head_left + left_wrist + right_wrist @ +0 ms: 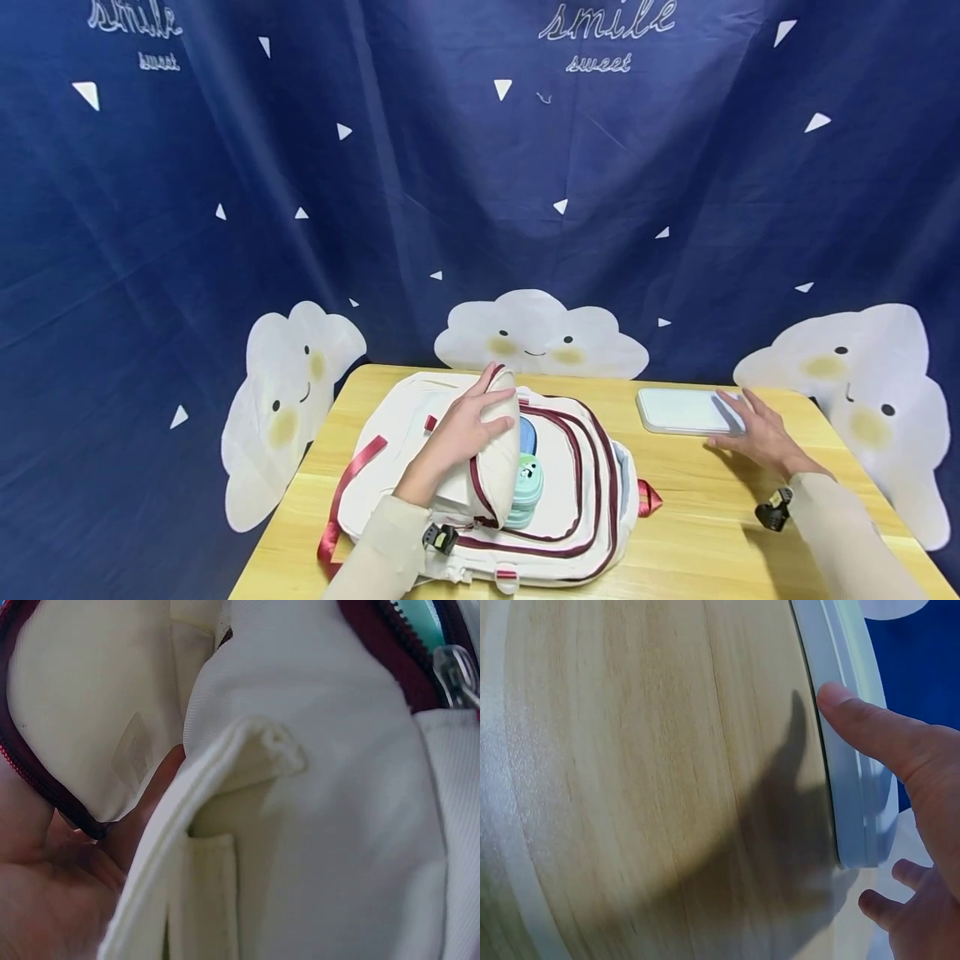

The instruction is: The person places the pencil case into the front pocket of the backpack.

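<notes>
A white backpack (551, 500) with dark red zips lies on the table, its front pocket unzipped. My left hand (459, 427) holds the pocket's flap (498, 467) folded back. In the left wrist view, that flap (90, 697) lies between the thumb and fingers of the left hand (52, 892). Inside the pocket are a mint-green pouch (527, 487) with a face and a blue item (528, 435), partly hidden. My right hand (761, 433) is at the right end of a flat pale case (678, 411). In the right wrist view, its thumb touches the case's side (847, 750), fingers spread.
The wooden table (697, 533) has its back edge against a dark blue curtain (465, 167) with clouds and triangles. A red strap (348, 492) trails off the backpack's left side, and a red loop (649, 498) sticks out on its right.
</notes>
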Demonstrator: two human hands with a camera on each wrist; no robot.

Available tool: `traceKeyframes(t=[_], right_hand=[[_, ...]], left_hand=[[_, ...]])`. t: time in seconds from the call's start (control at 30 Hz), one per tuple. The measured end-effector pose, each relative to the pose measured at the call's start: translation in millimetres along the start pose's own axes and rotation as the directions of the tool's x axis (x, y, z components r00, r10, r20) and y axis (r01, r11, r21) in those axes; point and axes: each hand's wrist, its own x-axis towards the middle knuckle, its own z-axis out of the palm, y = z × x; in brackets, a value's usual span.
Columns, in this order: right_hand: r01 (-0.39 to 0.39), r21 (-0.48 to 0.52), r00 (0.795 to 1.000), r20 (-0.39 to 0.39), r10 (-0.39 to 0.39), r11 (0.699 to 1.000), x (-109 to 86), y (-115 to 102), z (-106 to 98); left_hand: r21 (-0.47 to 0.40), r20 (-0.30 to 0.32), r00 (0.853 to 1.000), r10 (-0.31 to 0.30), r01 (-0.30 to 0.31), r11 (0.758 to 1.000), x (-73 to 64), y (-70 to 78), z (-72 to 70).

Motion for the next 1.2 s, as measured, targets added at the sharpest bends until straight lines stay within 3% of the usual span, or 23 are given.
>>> traceKeyframes(t=[0.4,1.2], right_hand=[[-0.060,0.042,0.996,0.075,0.057,0.997,1.7,5.0,4.6],[0.009,-0.049,0.997,0.080,-0.005,0.999,4.4,7.1,6.2]], left_hand=[[0.002,0.003,1.000,0.009,-0.009,1.000,-0.1,1.3,0.2],[-0.005,0.002,1.000,0.004,-0.004,1.000,-0.5,-0.8,1.9]])
